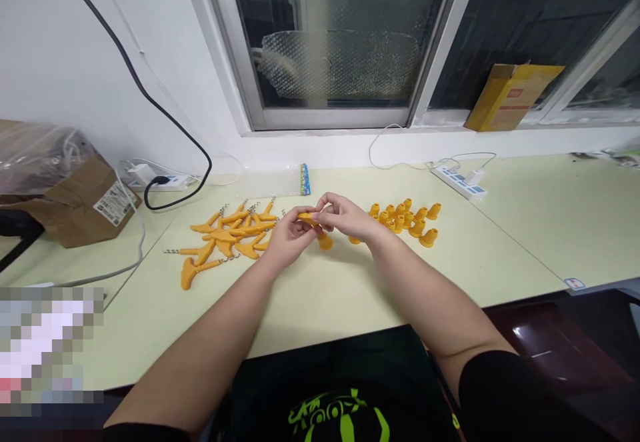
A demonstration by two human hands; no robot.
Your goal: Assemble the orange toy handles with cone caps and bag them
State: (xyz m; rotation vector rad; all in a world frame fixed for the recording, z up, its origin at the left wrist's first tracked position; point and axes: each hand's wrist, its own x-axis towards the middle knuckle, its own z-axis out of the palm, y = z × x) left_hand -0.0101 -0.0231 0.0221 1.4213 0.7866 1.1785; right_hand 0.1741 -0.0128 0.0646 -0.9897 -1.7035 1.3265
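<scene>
My left hand and my right hand meet over the middle of the table, fingers closed on one corkscrew with a yellow T-shaped handle. Its screw is hidden behind my fingers. Just beneath them shows a yellow bell-shaped piece; whether it is joined to the corkscrew I cannot tell. Left of my hands lies a loose pile of yellow-handled corkscrews with bare metal spirals. Several more yellow bell-shaped pieces stand in a group to the right, some partly covered by my right hand.
A clear plastic bag with a coloured header lies by the wall. Power strips and cables sit along the back. On the left is an open cardboard box; a yellow carton leans on the window sill.
</scene>
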